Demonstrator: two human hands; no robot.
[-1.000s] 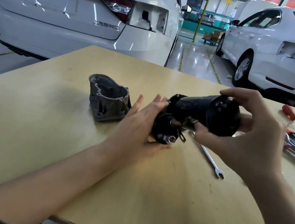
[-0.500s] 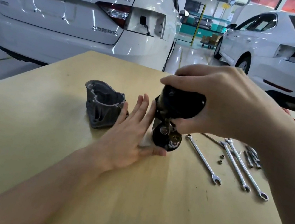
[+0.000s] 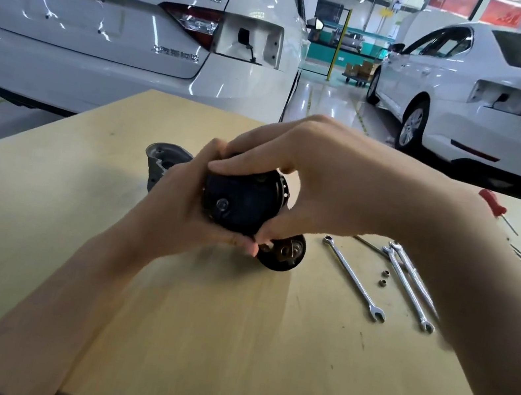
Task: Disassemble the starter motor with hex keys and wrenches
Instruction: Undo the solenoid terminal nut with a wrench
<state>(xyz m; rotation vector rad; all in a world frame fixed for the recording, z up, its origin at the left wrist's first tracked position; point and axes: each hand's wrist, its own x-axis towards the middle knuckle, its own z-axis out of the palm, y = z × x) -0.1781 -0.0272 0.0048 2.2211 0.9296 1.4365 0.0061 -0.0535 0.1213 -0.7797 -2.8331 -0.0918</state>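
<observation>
The black starter motor body (image 3: 244, 201) is held just above the wooden table (image 3: 225, 348), its round end cap turned toward me. My left hand (image 3: 181, 204) grips it from the left and below. My right hand (image 3: 321, 180) holds it from above and the right, fingers curled over the top. Below the body a smaller round black part (image 3: 284, 253) with metal terminals sticks out. The grey cast nose housing (image 3: 162, 162) stands behind my left hand, partly hidden.
Three combination wrenches (image 3: 354, 278) and two small nuts (image 3: 385, 277) lie on the table to the right. A red-handled screwdriver (image 3: 493, 203) and thin hex keys (image 3: 520, 253) lie at the far right. Two white cars stand behind the table.
The motor body has turned from lying sideways to facing me end-on. My left hand went from flat beside it to gripping it. My right hand shifted over its top.
</observation>
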